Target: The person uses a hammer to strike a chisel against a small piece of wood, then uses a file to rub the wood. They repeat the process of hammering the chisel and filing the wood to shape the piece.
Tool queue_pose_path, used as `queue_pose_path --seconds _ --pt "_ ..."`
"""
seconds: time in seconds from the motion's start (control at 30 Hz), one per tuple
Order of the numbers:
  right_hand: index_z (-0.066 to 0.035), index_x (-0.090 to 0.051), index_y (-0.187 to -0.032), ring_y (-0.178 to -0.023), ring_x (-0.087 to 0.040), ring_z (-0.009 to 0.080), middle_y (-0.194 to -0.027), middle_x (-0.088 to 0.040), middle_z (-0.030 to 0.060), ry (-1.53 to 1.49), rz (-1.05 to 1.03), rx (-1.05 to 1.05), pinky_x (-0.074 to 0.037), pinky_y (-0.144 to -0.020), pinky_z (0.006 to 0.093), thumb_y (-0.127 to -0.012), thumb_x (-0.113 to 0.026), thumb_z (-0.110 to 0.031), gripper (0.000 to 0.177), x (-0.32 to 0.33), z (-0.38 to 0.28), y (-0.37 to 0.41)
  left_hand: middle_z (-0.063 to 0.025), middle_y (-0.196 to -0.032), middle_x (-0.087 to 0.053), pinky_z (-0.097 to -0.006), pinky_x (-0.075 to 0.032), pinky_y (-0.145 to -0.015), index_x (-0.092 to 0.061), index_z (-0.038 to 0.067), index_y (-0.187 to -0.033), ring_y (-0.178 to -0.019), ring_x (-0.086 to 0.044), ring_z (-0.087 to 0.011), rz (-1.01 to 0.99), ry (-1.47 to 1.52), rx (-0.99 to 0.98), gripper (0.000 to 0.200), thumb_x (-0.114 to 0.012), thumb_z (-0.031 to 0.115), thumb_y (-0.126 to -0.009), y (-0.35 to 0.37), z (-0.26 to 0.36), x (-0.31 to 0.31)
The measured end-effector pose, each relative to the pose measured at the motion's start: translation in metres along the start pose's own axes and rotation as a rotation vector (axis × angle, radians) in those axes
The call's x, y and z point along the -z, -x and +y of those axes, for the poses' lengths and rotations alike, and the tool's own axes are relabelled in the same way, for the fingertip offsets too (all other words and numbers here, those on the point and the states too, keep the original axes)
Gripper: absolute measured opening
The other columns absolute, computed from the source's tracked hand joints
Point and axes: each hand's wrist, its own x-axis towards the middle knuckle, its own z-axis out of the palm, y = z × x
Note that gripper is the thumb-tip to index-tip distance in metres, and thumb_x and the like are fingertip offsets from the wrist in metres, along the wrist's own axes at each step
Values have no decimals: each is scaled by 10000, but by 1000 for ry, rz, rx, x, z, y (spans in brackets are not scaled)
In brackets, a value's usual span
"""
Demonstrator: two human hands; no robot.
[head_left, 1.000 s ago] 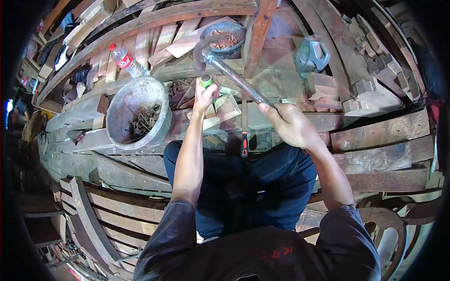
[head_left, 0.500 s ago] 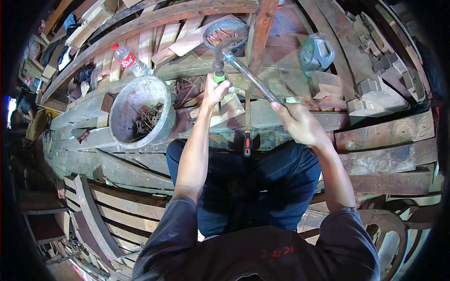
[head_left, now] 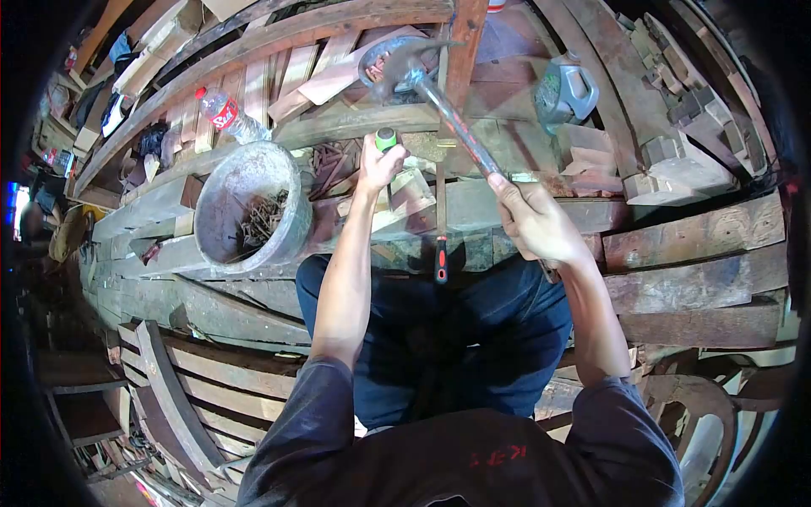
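Note:
My left hand [head_left: 382,165] is closed around the green handle of a chisel [head_left: 385,139], held upright with its dark cap on top. Its metal shank comes out below the fist, over a pale wood piece [head_left: 414,194]. My right hand [head_left: 538,221] grips a claw hammer [head_left: 463,131] by the lower part of its shaft. The hammer head, smeared by motion, is up and forward of the chisel's cap, overlapping a bowl of small wooden pieces [head_left: 376,66] in this view. Between my knees lies a tool with a red and black handle [head_left: 441,259] and a long flat blade.
At left stands a large worn bucket [head_left: 291,203] with wood scraps inside. Behind it is a plastic bottle with a red label [head_left: 224,114]. A pale jug [head_left: 568,95] and cut wood blocks [head_left: 684,165] are at right. An upright wooden post [head_left: 461,59] rises ahead.
The hammer head has lifted away from the chisel's cap, leaving a gap between them. My left hand keeps its grip on the chisel. The view has shifted slightly.

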Motion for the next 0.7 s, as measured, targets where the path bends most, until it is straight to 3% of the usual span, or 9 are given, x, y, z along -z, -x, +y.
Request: queue_pose_path --seconds 0.03,0.07,0.17,0.3,0.43,0.47,0.57,0.6,0.7 --pt "-98 -422 -610 -348 -311 54 -503 -353 -46 -10 16 52 -240 -321 252 -1007 -464 -487 557 -2 3 -1 -21 -587 -522 -247 -351 -403 -547 22 -770 -430 -434 -77 -20 1 19 200 -648 185 -828 1 3 1" --pt "-84 -441 -613 -360 -333 56 -501 -369 -44 72 29 85 -255 -328 257 -1011 -459 -479 561 -5 7 -3 10 -494 -496 -262 -350 -418 -570 24 -641 -431 -452 -75 38 10 33 226 -644 169 -798 1 6 -3" --pt "63 -521 -667 -511 -370 129 -509 -359 41 224 -18 -35 -344 -481 378 -1019 -457 -447 623 -6 3 -2 5 -500 -507 -263 -361 -413 -562 21 -628 -430 -462 -80 58 81 12 220 -654 151 -780 7 13 -6" --pt "79 -545 -711 -521 -400 145 -510 -413 89 227 5 151 -357 -495 386 -1011 -470 -455 617 -1 1 1 -2 -503 -519 -260 -368 -408 -555 25 -639 -424 -466 -84 56 71 7 190 -644 122 -777 5 3 0" --pt "75 -543 -693 -516 -417 156 -486 -402 106 348 -27 8 -366 -502 388 -1011 -474 -449 617 -12 -1 1 -6 -506 -527 -259 -370 -422 -565 29 -628 -440 -485 -87 82 42 0 186 -616 107 -789 10 14 -5" --pt "82 -561 -694 -516 -419 161 -486 -406 115 229 -96 -183 -374 -507 391 -1008 -477 -456 629 -11 -6 3 0 -507 -521 -265 -365 -423 -566 31 -645 -444 -483 -88 67 -106 24 180 -619 117 -794 12 6 -3" --pt "-42 -474 -588 -422 -375 54 -493 -384 -44 224 -23 150 -299 -378 284 -1014 -479 -449 588 -12 7 1 -1 -500 -514 -275 -370 -424 -564 34 -628 -435 -479 -93 24 -27 16 210 -635 153 -787 8 9 -8" --pt "-46 -470 -593 -453 -354 50 -515 -389 -45 237 -31 97 -293 -403 278 -1026 -472 -413 568 -9 -6 8 -3 -496 -512 -275 -370 -423 -563 32 -624 -431 -478 -93 19 -34 4 212 -634 152 -783 9 7 -8" --pt "-51 -468 -598 -481 -329 49 -527 -389 -46 214 50 258 -276 -429 273 -1036 -464 -380 548 -3 -14 17 -8 -484 -504 -274 -370 -418 -564 23 -617 -419 -474 -96 20 -29 -24 209 -627 145 -774 8 5 0"
